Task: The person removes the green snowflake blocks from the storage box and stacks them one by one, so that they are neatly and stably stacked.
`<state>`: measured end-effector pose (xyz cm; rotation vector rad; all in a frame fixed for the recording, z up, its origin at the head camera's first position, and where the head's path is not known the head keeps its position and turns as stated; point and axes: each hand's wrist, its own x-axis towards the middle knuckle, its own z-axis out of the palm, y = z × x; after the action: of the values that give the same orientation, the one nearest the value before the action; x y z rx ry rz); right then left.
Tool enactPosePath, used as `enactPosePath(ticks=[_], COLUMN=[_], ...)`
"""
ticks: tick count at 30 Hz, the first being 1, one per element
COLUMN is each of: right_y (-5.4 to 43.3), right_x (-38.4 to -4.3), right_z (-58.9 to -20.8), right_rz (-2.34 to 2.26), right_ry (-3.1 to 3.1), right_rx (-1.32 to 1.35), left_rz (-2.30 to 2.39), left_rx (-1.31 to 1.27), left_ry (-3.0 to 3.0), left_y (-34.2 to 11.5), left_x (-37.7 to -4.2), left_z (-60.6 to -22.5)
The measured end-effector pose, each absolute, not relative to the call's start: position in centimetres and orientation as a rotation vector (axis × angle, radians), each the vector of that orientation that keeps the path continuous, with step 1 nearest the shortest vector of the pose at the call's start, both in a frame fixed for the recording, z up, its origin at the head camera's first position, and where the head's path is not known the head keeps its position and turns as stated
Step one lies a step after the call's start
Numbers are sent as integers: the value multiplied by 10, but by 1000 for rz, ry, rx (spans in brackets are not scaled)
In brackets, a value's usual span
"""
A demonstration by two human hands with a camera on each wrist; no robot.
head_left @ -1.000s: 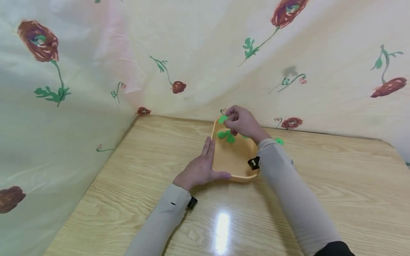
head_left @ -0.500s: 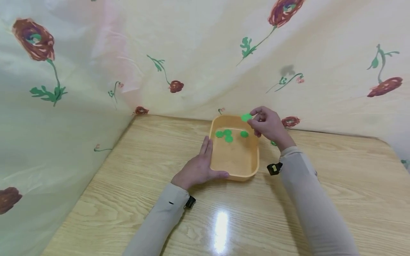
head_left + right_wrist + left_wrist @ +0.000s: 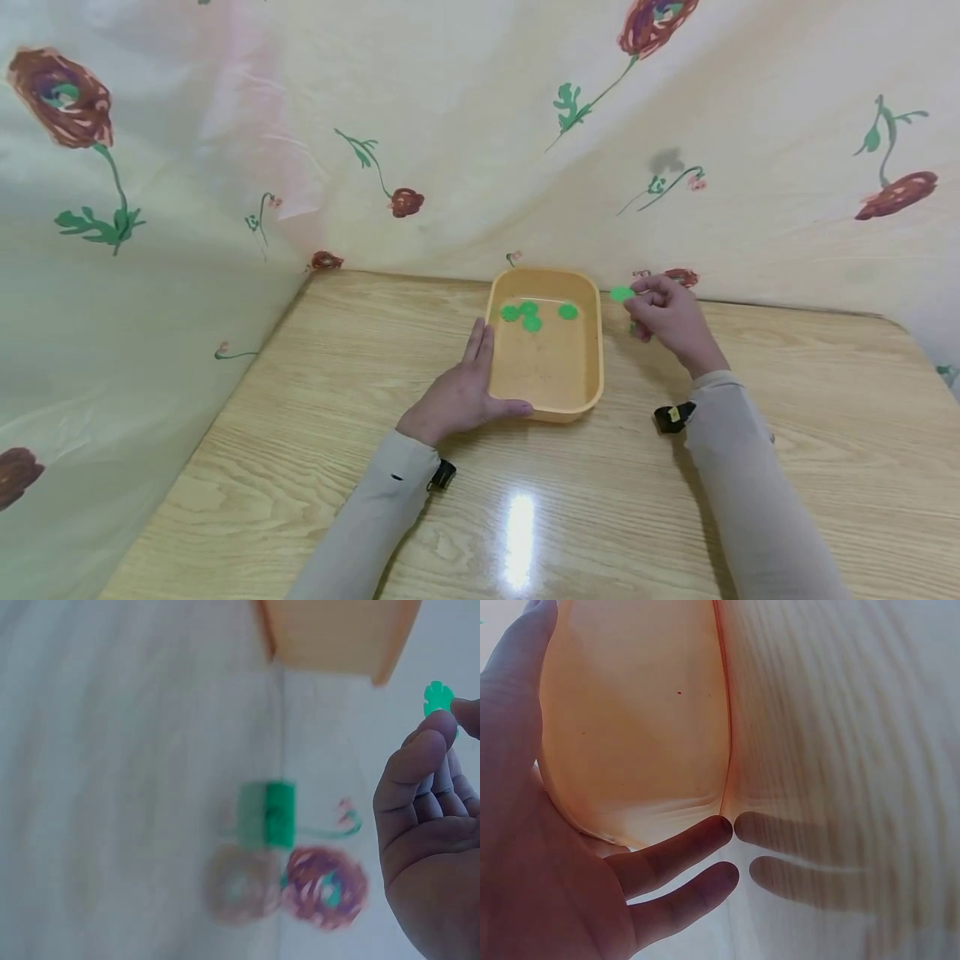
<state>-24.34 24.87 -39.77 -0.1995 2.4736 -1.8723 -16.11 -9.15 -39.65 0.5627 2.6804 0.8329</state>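
Note:
My right hand (image 3: 672, 321) pinches a green notched disc (image 3: 621, 294) between thumb and forefinger, just right of the orange tray (image 3: 600, 367). In the right wrist view, petal-like notches show round the rim of that disc (image 3: 437, 697). My left hand (image 3: 452, 402) rests against the tray's near left corner, two straight fingers along the left wall and the thumb at the front wall. Those fingers also show in the left wrist view, beside the tray wall (image 3: 637, 712). Several green discs (image 3: 531, 323) lie towards the back inside the tray.
A green block-like thing (image 3: 277, 814) stands on the table beyond my right hand, mostly hidden by it in the head view. Flower-print sheeting (image 3: 450, 125) hangs along the back and left edges of the wooden table (image 3: 360, 367).
My right hand has moved right with the green disc, from over the tray's back left corner to beside its right wall. The left hand stays at the tray.

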Motion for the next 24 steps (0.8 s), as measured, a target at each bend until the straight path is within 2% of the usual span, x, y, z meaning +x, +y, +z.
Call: enactPosePath(ticks=[13,24], right_y=[295,290], right_x=[-233,-225], right_z=[-435,-420], right_rz=[-1777,-1662], right_ry=[2520,2490], right_rx=[-48,26], left_rz=[837,863], left_rx=[537,532], left_ry=[2671,2659], left_y=[-92,-92], left_x=[-161,-161], left_z=[-398,-396])
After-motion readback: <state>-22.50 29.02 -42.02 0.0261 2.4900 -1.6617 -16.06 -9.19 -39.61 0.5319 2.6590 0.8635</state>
